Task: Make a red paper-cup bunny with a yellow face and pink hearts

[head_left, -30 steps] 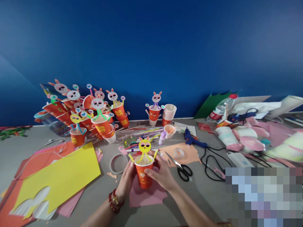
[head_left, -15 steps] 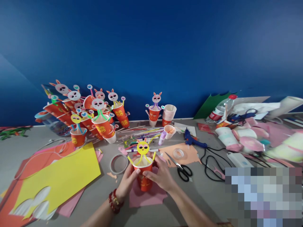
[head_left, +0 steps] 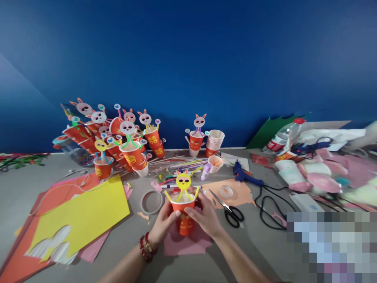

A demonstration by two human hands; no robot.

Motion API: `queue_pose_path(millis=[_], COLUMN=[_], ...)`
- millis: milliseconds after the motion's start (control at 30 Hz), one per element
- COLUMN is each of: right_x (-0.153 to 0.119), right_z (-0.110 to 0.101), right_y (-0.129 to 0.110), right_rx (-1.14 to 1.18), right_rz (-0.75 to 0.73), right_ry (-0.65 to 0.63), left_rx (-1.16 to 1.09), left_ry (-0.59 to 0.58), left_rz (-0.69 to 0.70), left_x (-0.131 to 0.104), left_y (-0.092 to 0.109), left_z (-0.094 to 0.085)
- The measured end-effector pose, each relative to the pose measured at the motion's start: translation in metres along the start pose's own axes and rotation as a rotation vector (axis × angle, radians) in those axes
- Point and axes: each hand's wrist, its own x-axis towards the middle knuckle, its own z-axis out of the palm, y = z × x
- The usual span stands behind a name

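Note:
Between my two hands is a red paper cup with a yellow paper bunny face on yellow pipe-cleaner strips rising from its rim. My left hand closes round the cup's left side, thumb on the front. Against the right side, my right hand grips it the same way. The cup stands upright over a pink paper sheet; whether it touches the sheet I cannot tell. Black-handled scissors lie to the right of my right hand, and a tape roll lies beyond my left.
Several finished bunny cups crowd the back left. A stack of paper cups, a purple glue stick and a blue glue gun with black cable are behind. Yellow card lies left; a plastic bottle leans at right.
The view has shifted slightly, so the whole scene sits a little further right. Both hands keep hold of the cup, which now shows a different part of its printed side.

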Motion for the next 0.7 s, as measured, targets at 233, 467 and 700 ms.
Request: queue_pose_path(millis=[233, 467, 700], right_x=[0.004, 0.001, 0.002], right_z=[-0.005, -0.008, -0.009], right_y=[-0.003, -0.014, -0.015], right_rx=[0.167, 0.265, 0.274], right_rz=[0.024, 0.024, -0.033], right_ry=[0.23, 0.267, 0.263], left_rx=[0.37, 1.187, 1.631], left_ry=[-0.043, -0.421, -0.456], left_rz=[0.007, 0.119, 0.238], left_x=[-0.006, -0.063, -0.113], left_y=[0.039, 0.074, 0.044], left_z=[0.018, -0.019, -0.079])
